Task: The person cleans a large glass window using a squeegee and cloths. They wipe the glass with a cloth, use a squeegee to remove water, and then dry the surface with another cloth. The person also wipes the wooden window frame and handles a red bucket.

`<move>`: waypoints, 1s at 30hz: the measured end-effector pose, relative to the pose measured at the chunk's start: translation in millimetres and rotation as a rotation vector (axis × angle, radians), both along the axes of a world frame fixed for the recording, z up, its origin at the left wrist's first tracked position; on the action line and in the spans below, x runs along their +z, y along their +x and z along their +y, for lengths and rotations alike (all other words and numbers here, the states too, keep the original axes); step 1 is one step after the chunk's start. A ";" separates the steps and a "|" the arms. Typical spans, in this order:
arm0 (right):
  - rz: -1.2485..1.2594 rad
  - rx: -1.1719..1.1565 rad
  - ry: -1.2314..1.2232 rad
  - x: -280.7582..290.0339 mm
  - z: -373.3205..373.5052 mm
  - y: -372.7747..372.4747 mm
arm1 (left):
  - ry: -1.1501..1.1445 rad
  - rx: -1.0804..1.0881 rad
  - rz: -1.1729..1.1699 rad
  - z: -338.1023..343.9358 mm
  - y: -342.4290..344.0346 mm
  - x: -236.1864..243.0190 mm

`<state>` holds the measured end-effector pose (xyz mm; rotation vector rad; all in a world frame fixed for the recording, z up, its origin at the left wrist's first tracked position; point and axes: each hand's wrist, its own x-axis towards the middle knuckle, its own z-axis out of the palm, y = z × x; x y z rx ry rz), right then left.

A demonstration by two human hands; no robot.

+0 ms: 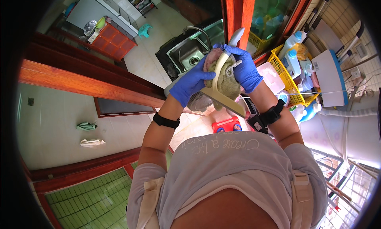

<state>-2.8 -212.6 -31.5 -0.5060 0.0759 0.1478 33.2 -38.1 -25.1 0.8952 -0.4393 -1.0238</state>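
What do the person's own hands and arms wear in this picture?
Both hands, the left hand and the right hand, wear thin blue rubber gloves. Each wrist carries a black band, the right one with a small black box. Short pale lilac sleeves cover the shoulders.

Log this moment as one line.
left hand: presses cloth on squeegee | right hand: grips squeegee | sink behind

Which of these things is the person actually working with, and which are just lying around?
In use:
left hand in a blue glove
right hand in a blue glove
cream squeegee
greenish rag

Lying about:
sink
yellow basket of bottles
two cloths on the floor
orange crate
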 end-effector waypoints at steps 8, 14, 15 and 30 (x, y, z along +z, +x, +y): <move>-0.124 0.016 0.099 14.6 6.4 -18.7 | -0.170 0.038 -0.022 -8.1 -3.7 -12.4; -0.111 -0.409 -0.599 44.2 -7.9 -42.3 | -0.106 0.255 0.060 -15.3 8.5 -8.2; -0.091 -0.364 -0.644 54.0 -8.1 -53.0 | -0.126 0.283 0.060 -17.4 9.4 -2.9; -0.601 -0.598 0.013 120.4 -68.3 -105.6 | -0.367 0.491 0.118 -39.9 77.0 44.3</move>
